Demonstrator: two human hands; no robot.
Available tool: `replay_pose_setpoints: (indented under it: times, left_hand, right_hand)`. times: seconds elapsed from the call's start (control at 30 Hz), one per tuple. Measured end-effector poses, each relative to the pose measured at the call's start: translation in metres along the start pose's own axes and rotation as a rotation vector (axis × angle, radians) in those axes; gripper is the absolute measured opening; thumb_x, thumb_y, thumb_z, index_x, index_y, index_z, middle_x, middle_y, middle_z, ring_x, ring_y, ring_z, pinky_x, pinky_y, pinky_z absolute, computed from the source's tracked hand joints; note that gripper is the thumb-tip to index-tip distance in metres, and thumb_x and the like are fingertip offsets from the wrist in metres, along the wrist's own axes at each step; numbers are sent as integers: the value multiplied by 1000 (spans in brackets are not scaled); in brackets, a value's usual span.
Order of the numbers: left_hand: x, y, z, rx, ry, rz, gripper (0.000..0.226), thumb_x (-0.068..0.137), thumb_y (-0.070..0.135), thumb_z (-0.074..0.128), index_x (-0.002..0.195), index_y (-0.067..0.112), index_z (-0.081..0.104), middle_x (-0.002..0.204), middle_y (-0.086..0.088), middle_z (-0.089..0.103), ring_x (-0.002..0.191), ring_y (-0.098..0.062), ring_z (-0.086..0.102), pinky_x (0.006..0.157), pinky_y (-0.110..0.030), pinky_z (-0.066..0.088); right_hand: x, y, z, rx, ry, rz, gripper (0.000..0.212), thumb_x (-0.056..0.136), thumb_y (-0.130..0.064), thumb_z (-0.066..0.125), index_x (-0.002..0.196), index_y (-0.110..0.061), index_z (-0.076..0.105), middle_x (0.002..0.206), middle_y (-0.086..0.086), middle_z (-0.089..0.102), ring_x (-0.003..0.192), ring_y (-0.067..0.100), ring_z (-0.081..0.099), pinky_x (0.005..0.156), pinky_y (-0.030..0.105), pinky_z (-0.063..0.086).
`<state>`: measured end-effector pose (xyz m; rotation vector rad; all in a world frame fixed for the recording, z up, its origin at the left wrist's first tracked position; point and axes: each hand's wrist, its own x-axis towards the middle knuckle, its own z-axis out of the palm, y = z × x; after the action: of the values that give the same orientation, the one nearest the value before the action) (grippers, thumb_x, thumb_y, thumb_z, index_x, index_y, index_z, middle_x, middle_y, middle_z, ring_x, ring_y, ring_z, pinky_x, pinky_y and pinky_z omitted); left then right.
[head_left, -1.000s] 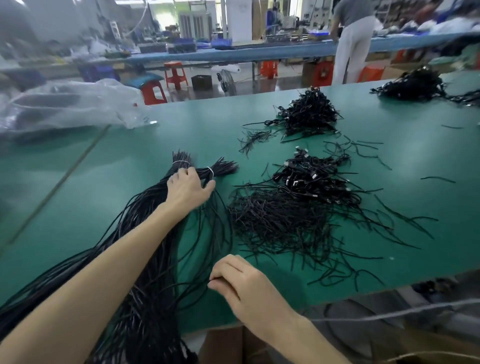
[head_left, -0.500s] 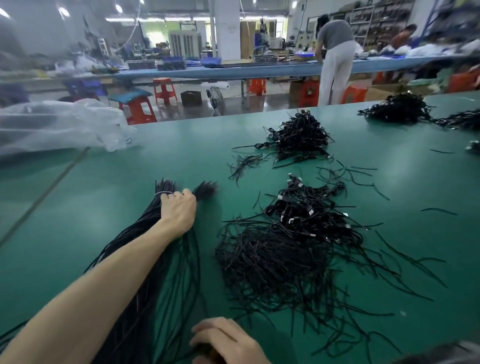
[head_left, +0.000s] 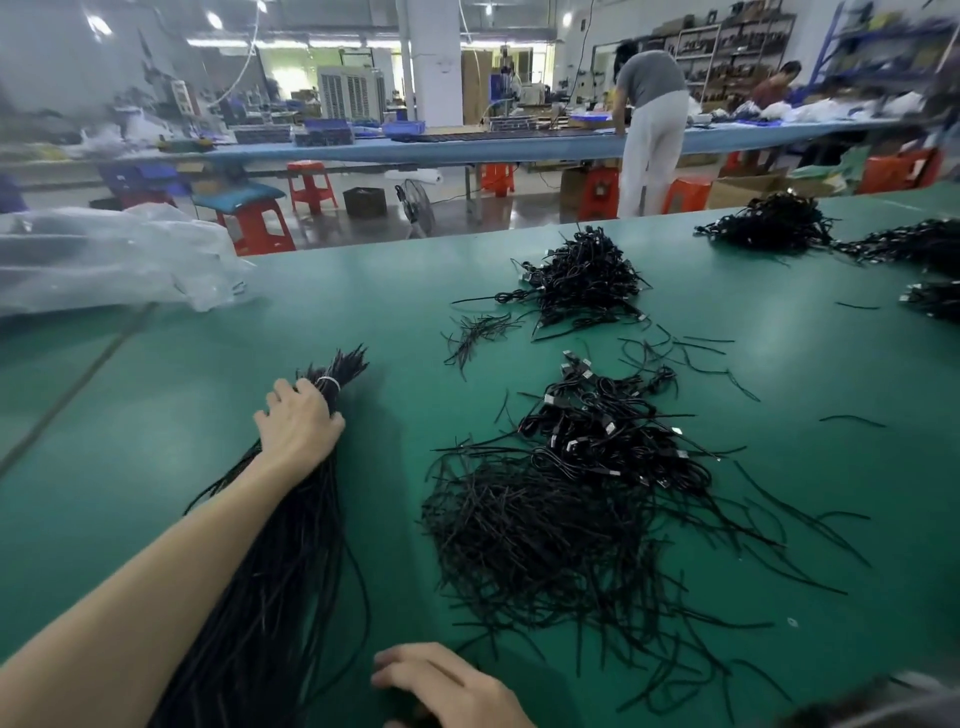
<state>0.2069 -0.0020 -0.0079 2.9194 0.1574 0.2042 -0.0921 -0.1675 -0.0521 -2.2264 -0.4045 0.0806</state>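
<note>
A long bundle of black cables (head_left: 291, 561) lies on the green table (head_left: 156, 426), running from the near left edge up to a white tie near its far end (head_left: 328, 385). My left hand (head_left: 298, 423) grips the bundle just below that tie, fingers curled over it. My right hand (head_left: 447, 686) sits low at the near edge with its fingers bent. Something dark shows under its palm, but whether it holds anything is hidden.
A loose heap of short black ties (head_left: 545, 530) and a pile of coiled cables with plugs (head_left: 608, 426) lie to the right. More cable piles (head_left: 582, 275) (head_left: 769, 223) sit farther back. A clear plastic bag (head_left: 104, 260) lies at far left. A person (head_left: 654, 124) stands at a blue bench beyond.
The view has tilted up. My left hand has gathered the two spread cable ends into one bunch and grips it. My right hand has dropped toward the bottom edge of the view.
</note>
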Motion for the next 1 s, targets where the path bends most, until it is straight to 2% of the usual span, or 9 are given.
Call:
replay_pose_setpoints:
  times: [0.1,0.17,0.27,0.5,0.67,0.8,0.87,0.93,1.0]
  left_hand:
    - [-21,0,-3,86,-62,74,76,90,34,71,143,-3,31,143,-25,40,134,-44,42,110,-57,37]
    - [-40,-4,-3,152,-112,92,102,89,40,72,157,-2,9,159,-26,22,149,-43,23,116,-61,26]
    - [-68,-12,-3,131,-116,92,109,90,42,70,159,-1,-2,167,-25,4,156,-41,4,121,-64,14]
    - [-107,-39,-21,45,-107,-80,90,97,57,54,158,4,14,158,-26,28,144,-45,32,110,-61,35]
    - [-112,-43,-32,83,-69,-29,54,110,33,34,154,3,28,141,-27,51,122,-47,54,99,-52,46]
    - [-119,-43,-35,136,50,81,18,108,13,38,112,4,53,113,-19,63,96,-41,63,74,-43,43]
    - [-126,-42,-35,136,89,92,14,108,15,42,106,7,54,117,-17,62,100,-39,62,80,-44,44]
    - [-132,-41,-31,205,150,102,19,104,12,49,121,5,55,132,-16,56,116,-37,56,93,-45,43]
    - [-136,-34,-27,258,236,183,24,97,9,58,121,5,56,128,-17,53,115,-37,51,94,-44,42]
  right_hand:
    - [-5,1,-13,27,-25,22,35,98,-48,46,130,-39,58,140,-38,42,99,-17,49,100,10,41]
    - [-6,-4,-6,28,-38,-1,32,96,-50,48,125,-40,59,137,-42,42,100,-14,54,97,12,43]
    - [-9,1,-8,64,13,6,26,97,-51,50,120,-43,59,137,-44,42,102,-10,58,93,18,49]
    - [-12,5,-6,129,7,-4,19,102,-33,58,118,-36,67,132,-39,50,106,-9,58,94,12,47]
    - [-13,5,-5,119,27,-12,19,102,-29,58,117,-31,69,129,-34,54,109,-11,56,96,9,44]
    - [-13,6,-5,143,66,-12,16,101,-27,59,112,-33,70,128,-33,57,106,-7,62,98,16,48]
    - [-13,8,-4,144,79,-16,17,101,-26,59,111,-32,71,127,-34,57,106,-7,62,97,17,49]
    - [-13,9,-3,137,78,-22,17,101,-26,59,111,-32,71,127,-35,57,108,-8,60,97,16,49]
    - [-13,9,-3,133,73,-24,17,102,-26,59,112,-31,71,128,-34,56,110,-8,59,97,16,49]
